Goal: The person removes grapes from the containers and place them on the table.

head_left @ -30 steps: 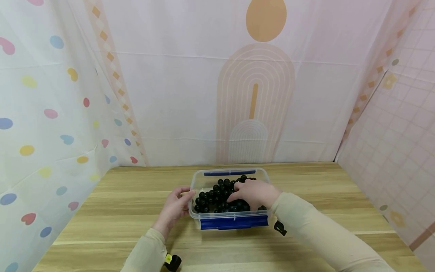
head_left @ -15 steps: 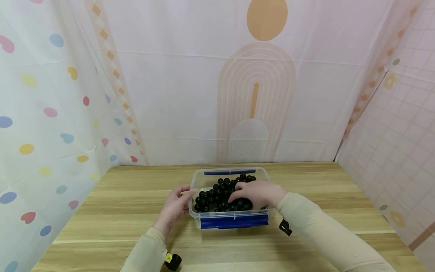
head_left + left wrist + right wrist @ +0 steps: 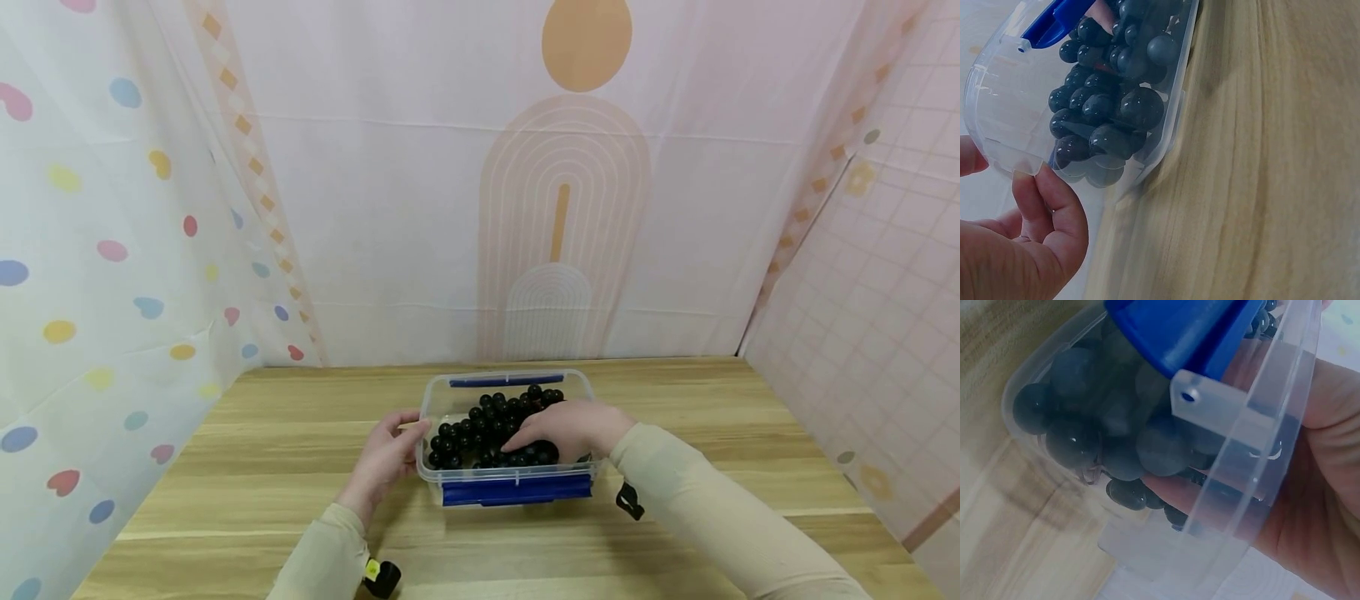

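A clear plastic food container point(image 3: 431, 400) with blue clips stands on the table, holding bunches of black grapes point(image 3: 468, 429). My left hand point(image 3: 386, 458) grips its left side; in the left wrist view, thumb and fingers point(image 3: 1054, 200) pinch the rim. My right hand point(image 3: 573, 429) reaches over the right wall into the container. Its thumb points left across the grapes while the other fingers sink among them, their tips hidden. Through the clear wall in the right wrist view, a finger point(image 3: 1172, 490) curls under the grapes point(image 3: 1072, 444).
Wood-grain table point(image 3: 300, 467) surrounds the container. A blue clip point(image 3: 517, 490) hangs at its near side, another point(image 3: 506, 381) at the far side. Behind the table hangs a patterned curtain point(image 3: 390, 250). Each wrist carries a small black camera, such as the left one point(image 3: 384, 581).
My right hand has shifted slightly right and settled lower among the grapes, its fingers now more hidden. My left hand has stayed on the container's left rim.
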The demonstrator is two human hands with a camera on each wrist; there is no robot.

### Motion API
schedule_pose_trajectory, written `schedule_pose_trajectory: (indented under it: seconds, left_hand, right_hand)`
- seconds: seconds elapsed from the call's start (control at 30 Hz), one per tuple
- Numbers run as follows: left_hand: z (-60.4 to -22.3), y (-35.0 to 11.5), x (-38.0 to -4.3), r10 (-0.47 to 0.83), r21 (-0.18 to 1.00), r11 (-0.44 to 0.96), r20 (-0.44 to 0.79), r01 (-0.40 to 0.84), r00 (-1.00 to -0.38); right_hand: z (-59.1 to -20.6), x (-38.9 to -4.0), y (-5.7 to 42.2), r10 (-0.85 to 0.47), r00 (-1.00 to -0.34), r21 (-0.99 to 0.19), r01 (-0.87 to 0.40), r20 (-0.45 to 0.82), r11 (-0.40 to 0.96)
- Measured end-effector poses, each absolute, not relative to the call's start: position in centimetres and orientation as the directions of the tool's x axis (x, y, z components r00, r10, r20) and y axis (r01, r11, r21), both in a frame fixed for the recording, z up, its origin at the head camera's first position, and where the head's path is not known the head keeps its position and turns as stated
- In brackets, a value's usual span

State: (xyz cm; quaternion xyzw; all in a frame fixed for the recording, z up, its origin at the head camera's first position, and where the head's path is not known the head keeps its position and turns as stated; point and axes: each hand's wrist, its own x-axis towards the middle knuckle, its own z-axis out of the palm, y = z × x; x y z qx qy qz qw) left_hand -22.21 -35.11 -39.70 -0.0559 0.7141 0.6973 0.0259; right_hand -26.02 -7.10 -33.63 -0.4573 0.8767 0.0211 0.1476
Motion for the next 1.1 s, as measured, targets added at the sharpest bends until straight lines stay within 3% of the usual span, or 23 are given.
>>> schedule_pose_trajectory:
  seconds: [0.67, 1.1]
  left_hand:
    - [-39.5, -35.0, -22.1, -0.050, 0.994, 0.010, -0.108, -0.108, -0.993]
    - [-39.7, -35.1, -22.1, -0.059, 0.993, 0.023, -0.110, -0.112, -0.992]
  right_hand:
    - [-34.0, -26.0, -8.3, -0.705, -0.604, -0.087, -0.733, -0.371, 0.674]
    - [-34.5, -26.4, -8.3, -0.731, -0.589, -0.118, -0.745, -0.345, 0.657]
